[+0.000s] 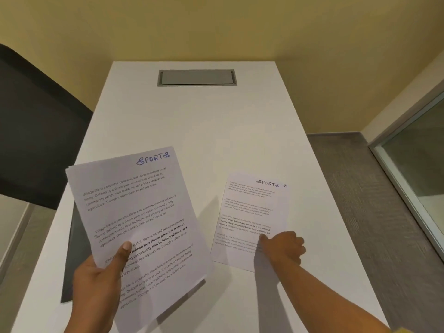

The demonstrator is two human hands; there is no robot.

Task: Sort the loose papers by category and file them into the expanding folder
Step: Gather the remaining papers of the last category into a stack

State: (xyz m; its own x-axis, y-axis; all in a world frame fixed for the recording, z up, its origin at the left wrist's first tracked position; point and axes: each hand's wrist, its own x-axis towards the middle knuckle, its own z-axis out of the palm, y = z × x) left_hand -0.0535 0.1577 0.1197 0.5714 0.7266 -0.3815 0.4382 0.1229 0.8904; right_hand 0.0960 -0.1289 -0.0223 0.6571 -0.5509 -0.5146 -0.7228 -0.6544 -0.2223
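The left hand [96, 284] is raised over the near left part of the white rectangular desk [204, 140]. Its grip is closed on a bundle of white printed sheets [134, 212], with the thumb laid across the front page and the fingers behind. The bundle tilts with its top edge toward the far right. The front page has "SPORTS" handwritten in blue ink at its top right corner, above several blocks of typed text, some of it in bold.

Under the bundle, a flat dark grey folder [72, 260] lies on the near left of the desk. It is mostly hidden by the sheets, and only its left side and a near corner show.

To the right, a single white printed sheet [249, 212] lies flat on the desk, marked "SPORTS" in dark ink at its top right. The right hand [283, 248] rests on the near right part of this sheet, seen from the back with its fingers curled under. I cannot tell whether its grip pinches the paper or only presses on it.

A grey rectangular hatch [197, 78] is set into the far middle of the desk. A black chair back [36, 128] stands at the left, a yellow wall [216, 27] rises beyond, and grey carpet [360, 188] and a metal-framed glass panel [420, 152] are on the right.
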